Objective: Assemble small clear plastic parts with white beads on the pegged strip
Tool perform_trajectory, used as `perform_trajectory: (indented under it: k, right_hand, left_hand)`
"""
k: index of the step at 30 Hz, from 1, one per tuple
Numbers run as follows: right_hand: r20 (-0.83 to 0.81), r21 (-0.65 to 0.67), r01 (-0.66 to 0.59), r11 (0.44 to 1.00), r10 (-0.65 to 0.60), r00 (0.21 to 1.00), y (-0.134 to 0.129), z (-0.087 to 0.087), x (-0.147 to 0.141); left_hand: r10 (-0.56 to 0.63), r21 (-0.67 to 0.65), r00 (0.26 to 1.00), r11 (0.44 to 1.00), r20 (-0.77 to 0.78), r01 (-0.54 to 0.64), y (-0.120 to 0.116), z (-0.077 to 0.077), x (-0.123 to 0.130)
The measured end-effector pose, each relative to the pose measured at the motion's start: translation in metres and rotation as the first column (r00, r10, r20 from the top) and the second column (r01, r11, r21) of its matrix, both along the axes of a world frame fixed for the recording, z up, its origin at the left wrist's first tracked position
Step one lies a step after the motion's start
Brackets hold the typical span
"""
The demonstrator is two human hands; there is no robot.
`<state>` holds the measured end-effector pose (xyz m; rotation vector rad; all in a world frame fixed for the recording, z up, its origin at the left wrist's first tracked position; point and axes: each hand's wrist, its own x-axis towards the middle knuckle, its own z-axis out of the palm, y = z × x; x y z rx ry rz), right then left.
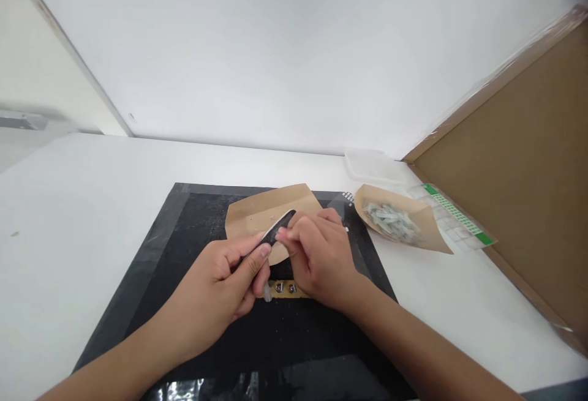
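Observation:
My left hand (pixel 234 272) grips a slim dark strip (pixel 280 226) with a pale edge, which slants up to the right. The fingers of my right hand (pixel 321 251) are pinched together at the strip's right side; whatever they hold is too small to make out. Below the hands, a yellowish bar (pixel 285 289) with round metal parts lies on the black mat (pixel 294 346). A small translucent piece (pixel 267 292) shows beneath my left fingers. Just behind the hands sits a brown paper tray (pixel 257 208) with tiny bits in it.
A second brown paper tray (pixel 434 229) at the right holds many small translucent packets (pixel 392 220). Beside it lies a clear sheet with a green-and-white strip (pixel 459 214). A clear plastic lid (pixel 374 166) is behind, and a cardboard panel (pixel 519 162) stands at the right.

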<state>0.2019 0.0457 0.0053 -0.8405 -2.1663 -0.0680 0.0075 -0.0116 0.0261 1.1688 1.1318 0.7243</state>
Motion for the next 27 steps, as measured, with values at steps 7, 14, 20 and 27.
perform_trajectory:
  k: [7, 14, 20, 27]
  right_hand:
    - [0.009, 0.01, 0.016, 1.0, -0.017, 1.0, -0.0005, -0.0017, -0.0022]
    - [0.006, -0.03, 0.024, 0.999, -0.024, 1.0, -0.0013, -0.0011, -0.0028]
    - [-0.006, -0.038, 0.044, 0.998, -0.044, 0.999, -0.0029, -0.0004, -0.0043]
    - [-0.037, -0.061, 0.023, 0.998, -0.025, 0.999, 0.001, -0.0028, -0.0028]
  left_hand:
    - [0.012, 0.043, 1.0, 0.999, -0.019, -0.011, -0.0002, -0.0019, 0.0001]
    - [0.014, 0.083, 0.998, 0.997, -0.062, -0.009, -0.0002, -0.001, -0.001]
    - [0.028, 0.101, 0.997, 0.995, -0.076, -0.02, -0.0009, -0.0022, -0.0007]
    - [0.043, 0.099, 0.997, 0.994, -0.071, -0.036, -0.0022, -0.0007, 0.002]
